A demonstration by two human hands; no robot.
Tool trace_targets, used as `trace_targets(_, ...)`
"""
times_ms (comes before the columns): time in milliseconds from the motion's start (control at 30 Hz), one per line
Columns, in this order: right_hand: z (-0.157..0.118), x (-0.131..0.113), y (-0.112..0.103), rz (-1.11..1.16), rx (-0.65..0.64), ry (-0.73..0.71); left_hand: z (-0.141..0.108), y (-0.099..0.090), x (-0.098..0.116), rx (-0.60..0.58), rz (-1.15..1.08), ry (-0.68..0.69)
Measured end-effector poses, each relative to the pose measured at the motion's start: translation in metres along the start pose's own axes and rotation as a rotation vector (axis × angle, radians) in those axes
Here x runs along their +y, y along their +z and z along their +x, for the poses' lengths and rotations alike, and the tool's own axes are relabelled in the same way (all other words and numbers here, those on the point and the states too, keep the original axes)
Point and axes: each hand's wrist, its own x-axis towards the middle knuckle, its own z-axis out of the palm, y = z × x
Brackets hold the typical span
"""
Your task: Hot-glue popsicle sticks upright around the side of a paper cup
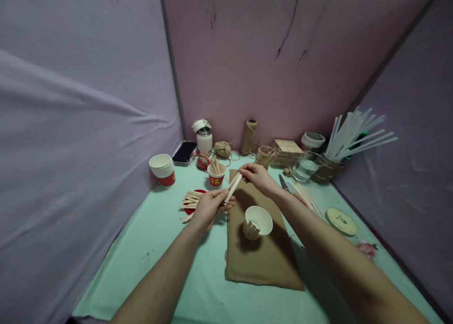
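Above the brown board, my left hand grips the lower ends of a couple of flat wooden craft sticks. The thumb and fingers of my right hand pinch their upper ends. Below the hands, a white paper cup stands on the board with several short stick pieces against its near left side. Beside my left hand, more craft sticks lie on a red dish, partly hidden by the hand.
At the left stand stacked paper cups; a red cup holds sticks. Behind are a phone, white bottle, twine ball and twine spool. Rightward are wooden pieces, glue sticks, scissors and a tape roll.
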Motion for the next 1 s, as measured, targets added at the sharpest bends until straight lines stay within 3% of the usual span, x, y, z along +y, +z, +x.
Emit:
trace_targets(167, -0.002, 0.002, 0.007, 0.034, -0.069, 0.003, 0.004, -0.003, -0.005, 0.006, 0.158, 0.067)
trace_targets(367, -0.005, 0.002, 0.010, 0.327, -0.145, 0.154, 0.009, -0.006, -0.015, 0.116, 0.292, 0.193)
trace_targets(833, -0.006, -0.018, 0.021, 0.316, -0.209, 0.097, -0.002, 0.001, -0.014, 0.086, 0.337, 0.302)
trace_targets(900, 0.003, -0.022, 0.018, 0.289, -0.162, 0.046, -0.003, 0.002, -0.012, 0.164, 0.330, 0.350)
trace_targets(1000, 0.023, -0.033, 0.012, 0.179, 0.031, -0.124, -0.005, 0.000, -0.007, 0.361, 0.312, 0.497)
